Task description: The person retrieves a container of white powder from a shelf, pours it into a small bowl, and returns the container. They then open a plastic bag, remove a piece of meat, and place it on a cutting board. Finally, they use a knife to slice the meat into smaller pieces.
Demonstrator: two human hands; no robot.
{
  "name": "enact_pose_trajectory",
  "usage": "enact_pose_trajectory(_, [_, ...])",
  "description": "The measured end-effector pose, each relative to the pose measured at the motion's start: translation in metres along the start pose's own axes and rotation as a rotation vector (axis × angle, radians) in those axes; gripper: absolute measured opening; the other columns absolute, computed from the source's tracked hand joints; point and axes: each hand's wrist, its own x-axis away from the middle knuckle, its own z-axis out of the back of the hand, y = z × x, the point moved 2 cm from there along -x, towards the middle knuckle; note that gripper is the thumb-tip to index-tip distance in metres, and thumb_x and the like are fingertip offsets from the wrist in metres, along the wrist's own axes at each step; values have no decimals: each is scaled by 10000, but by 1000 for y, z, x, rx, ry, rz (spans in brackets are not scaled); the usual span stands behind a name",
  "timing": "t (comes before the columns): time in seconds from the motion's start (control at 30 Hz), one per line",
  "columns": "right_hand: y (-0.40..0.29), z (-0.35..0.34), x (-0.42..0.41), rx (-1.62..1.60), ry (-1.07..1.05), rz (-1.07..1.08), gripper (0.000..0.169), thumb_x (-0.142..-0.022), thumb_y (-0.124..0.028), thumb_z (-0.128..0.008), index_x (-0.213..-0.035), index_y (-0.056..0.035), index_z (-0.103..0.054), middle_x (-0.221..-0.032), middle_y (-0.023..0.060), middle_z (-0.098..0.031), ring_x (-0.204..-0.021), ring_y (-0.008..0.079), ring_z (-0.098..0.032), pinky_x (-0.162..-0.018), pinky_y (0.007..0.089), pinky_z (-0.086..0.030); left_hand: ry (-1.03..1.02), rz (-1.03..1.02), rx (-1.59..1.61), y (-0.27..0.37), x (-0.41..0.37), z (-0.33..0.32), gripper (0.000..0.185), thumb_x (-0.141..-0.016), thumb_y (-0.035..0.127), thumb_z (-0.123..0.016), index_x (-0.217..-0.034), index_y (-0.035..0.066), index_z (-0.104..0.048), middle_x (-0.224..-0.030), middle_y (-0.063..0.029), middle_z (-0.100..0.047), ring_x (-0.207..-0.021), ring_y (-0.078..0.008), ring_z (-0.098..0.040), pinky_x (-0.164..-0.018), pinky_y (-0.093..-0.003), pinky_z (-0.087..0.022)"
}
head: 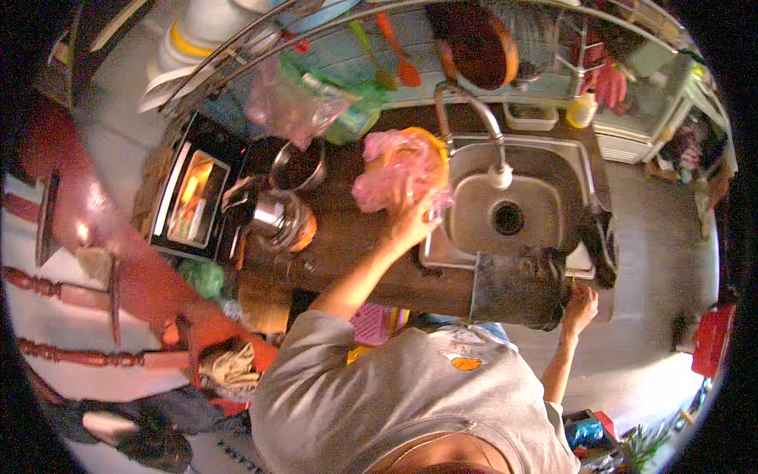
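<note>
My left hand [410,218] grips a crumpled pink plastic bag [385,169] on the dark countertop, left of the sink. An orange rounded thing [438,142], perhaps a bowl, shows at the bag's far edge and is partly covered by it. My right hand [580,308] is low at the counter's front right, beside a dark flat sheet [515,290] that may be cloth or plastic. Its fingers are curled and small in view; whether they hold the sheet or something thin is unclear. The steel sink [474,225] has a curved faucet [488,118] over its basin.
A glass jar [302,228] with orange contents lies left on the counter, near a dark pot [299,166] and a black toaster oven [192,195]. A yellow bottle [581,109] stands behind the sink. Utensils and a dark pan [474,47] hang from the rack.
</note>
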Motion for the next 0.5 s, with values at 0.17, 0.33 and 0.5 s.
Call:
enact_pose_trajectory(0.17, [-25, 0, 5, -6, 156, -12, 142, -779, -219, -610, -856, -101, -594, -953, 103, -549, -915, 290, -513, -731, 420, -400, -87, -104, -121, -55, -13, -26, 563, -631, 328, -747, -1124, 122, -569, -1399, -224, -169, -1266, -490, -98, -1008, -580, -204])
enact_pose_trajectory(0.33, [-105, -6, 0, -245, 104, 116, 136, -751, -143, -624, -859, -63, -600, -882, 105, -572, -874, 285, -520, -753, 388, -413, -207, -155, 182, -76, -5, -64, 327, -716, 199, -670, -1000, 53, -602, -1120, -163, -537, -1110, -332, -453, -967, -423, -340])
enact_pose_trajectory(0.5, [-233, -47, -2, -497, -160, 425, 120, -751, -86, -612, -861, -39, -611, -924, 113, -580, -882, 280, -532, -791, 376, -425, -208, -191, 397, -66, 18, -63, 394, -741, 130, -576, -1108, 3, -517, -1211, -212, -458, -1137, -360, -431, -935, -400, -383])
